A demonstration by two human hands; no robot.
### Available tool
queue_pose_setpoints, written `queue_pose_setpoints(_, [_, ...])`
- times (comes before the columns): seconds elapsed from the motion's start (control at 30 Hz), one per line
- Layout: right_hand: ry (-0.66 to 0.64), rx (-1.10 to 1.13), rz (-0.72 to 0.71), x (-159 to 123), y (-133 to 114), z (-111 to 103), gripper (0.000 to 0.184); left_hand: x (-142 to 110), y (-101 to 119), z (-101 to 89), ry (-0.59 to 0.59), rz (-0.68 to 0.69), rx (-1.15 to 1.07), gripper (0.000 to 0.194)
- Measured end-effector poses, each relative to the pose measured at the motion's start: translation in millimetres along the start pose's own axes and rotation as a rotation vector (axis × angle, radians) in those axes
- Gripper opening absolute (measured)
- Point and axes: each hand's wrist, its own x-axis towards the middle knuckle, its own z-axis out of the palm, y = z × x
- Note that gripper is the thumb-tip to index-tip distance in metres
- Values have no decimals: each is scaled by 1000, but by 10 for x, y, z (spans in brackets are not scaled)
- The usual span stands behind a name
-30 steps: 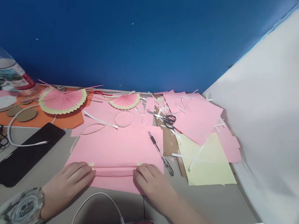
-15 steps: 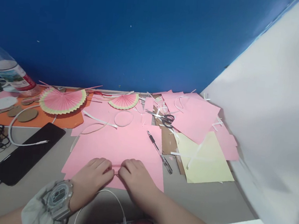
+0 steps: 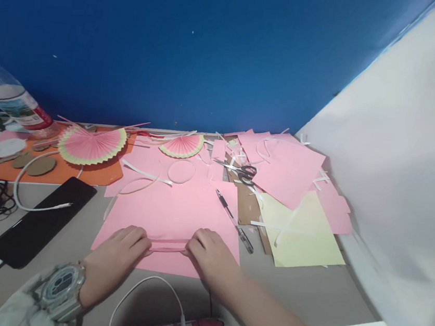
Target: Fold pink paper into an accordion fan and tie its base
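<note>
Between my two hands a narrow folded pink paper strip [image 3: 168, 246] lies across the large pink sheet [image 3: 180, 211], near its front edge. My left hand [image 3: 123, 249], a watch at its wrist, is closed on the strip's left end. The right end is pinched in my right hand [image 3: 210, 259]; fingers of both hands curl over the paper and hide its ends. Just right of my right hand, a pen [image 3: 234, 221] rests at the edge of the sheet. Behind lie a thin ring [image 3: 181, 171] and a white paper strip [image 3: 148, 173].
Scissors [image 3: 245, 172] lie among scraps at the back, beside stacked pink paper [image 3: 288, 166] and a yellow sheet [image 3: 307, 236]. Two pleated pink fans [image 3: 91, 146] sit along the blue wall. A phone [image 3: 43, 222], cables and a tilted plastic bottle [image 3: 19, 106] are at left.
My hands have moved apart, the left toward the left and the right slightly right. More of the folded pink strip shows between them.
</note>
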Motion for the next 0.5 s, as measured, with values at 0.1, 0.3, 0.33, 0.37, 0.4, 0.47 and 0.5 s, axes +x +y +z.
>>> queue_pose_setpoints(0.1, [-12, -26, -63, -60, 46, -26, 10, -18, -37, 10, 15, 8, -3, 8])
queue_pose_setpoints(0.3, [-25, -63, -153, -178, 84, -59, 16, -64, -60, 14, 42, 41, 59, 7])
queue_pose_setpoints(0.33, [-24, -67, -149, -180, 76, -58, 15, -59, -47, 7, 30, 40, 74, 7])
queue_pose_setpoints(0.37, [-21, -70, -142, -175, 62, -53, 15, -47, -25, -2, 14, 36, 90, 9])
queue_pose_setpoints(0.4, [-17, -73, -133, -164, 46, -45, 14, -27, 4, -11, -2, 32, 105, 10])
queue_pose_setpoints(0.47, [-8, -74, -119, -125, 5, -16, 12, 35, 75, -21, -35, 36, 120, 12])
queue_pose_setpoints(0.5, [-6, -70, -114, -102, -15, 2, 11, 73, 111, -18, -44, 47, 117, 13])
